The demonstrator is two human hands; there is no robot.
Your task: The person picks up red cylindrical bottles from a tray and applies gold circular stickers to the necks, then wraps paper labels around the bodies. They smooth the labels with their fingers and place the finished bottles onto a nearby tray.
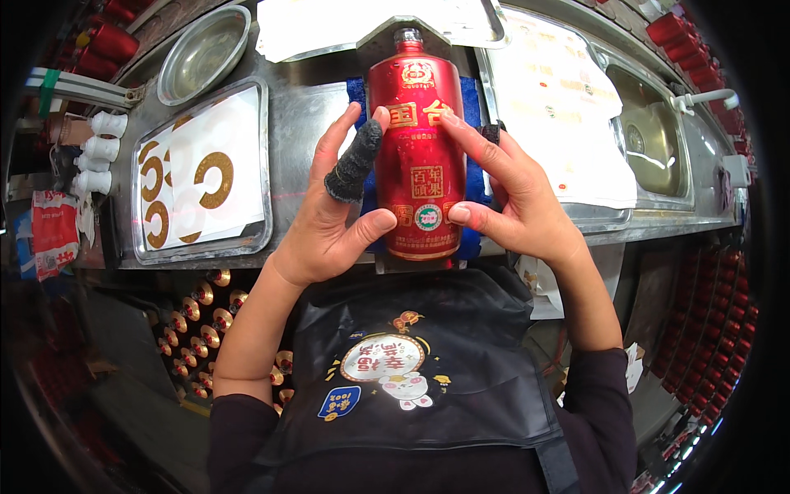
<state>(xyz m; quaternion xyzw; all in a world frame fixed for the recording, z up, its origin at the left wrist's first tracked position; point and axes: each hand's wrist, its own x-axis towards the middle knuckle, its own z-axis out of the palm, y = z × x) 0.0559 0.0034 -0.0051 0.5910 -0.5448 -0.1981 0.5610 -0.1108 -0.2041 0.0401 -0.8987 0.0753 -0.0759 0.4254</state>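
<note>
A red glossy bottle [420,152] with gold lettering and a dark neck lies on a blue cloth [471,115], its neck pointing away from me. A small round green-and-white decal [428,217] sits near its base. My left hand [325,218] holds the bottle's left side, thumb at the lower edge and a fingertip higher up; one finger wears a dark knitted cover [355,165]. From the other side my right hand [522,193] grips it, with thumb beside the decal and a finger on the upper lettering. Another dark cover is partly visible behind that finger.
On the left, a metal tray [265,165] holds sheets with gold ring-shaped decals [214,181]; a round metal bowl [206,53] stands behind. White decal sheets [559,107] lie at right, before a sink basin [650,132]. Several red bottles [708,329] stand at lower right.
</note>
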